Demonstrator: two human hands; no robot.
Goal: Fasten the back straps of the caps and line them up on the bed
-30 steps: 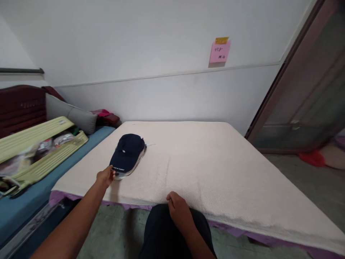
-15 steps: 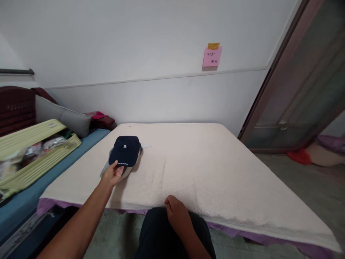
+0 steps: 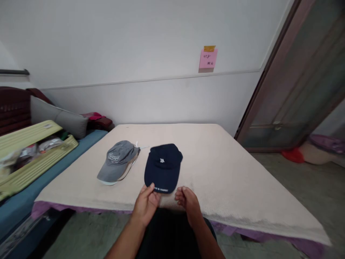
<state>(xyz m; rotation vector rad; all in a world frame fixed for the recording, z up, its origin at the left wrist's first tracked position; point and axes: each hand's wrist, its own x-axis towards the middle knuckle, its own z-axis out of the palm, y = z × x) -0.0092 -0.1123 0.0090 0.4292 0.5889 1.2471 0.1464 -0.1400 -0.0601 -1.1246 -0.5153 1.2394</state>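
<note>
A navy blue baseball cap (image 3: pixel 163 167) with a small white emblem and white lettering along its brim is held up over the near part of the table. My left hand (image 3: pixel 147 202) pinches the brim's front left edge, thumb on top. Just off the brim's right side is my right hand (image 3: pixel 188 203), its fingers loosely curled and holding nothing; a narrow gap seems to separate it from the cap. To the left lies a grey cap (image 3: pixel 118 158) with white script, resting on at least one other cap whose pale brim (image 3: pixel 108 183) peeks out underneath.
A cream cloth (image 3: pixel 229 180) covers the table, with purple fabric (image 3: pixel 231 230) hanging below its edge. At left, a yellow-green slatted case (image 3: pixel 45 162) holds plastic bags beside a grey pillow (image 3: pixel 58 115). A pink note (image 3: pixel 208 58) is taped to the wall.
The navy cap has come off the stack and moved right, toward me, in my left hand, uncovering the grey cap. My right hand has risen from my lap to the brim's right side.
</note>
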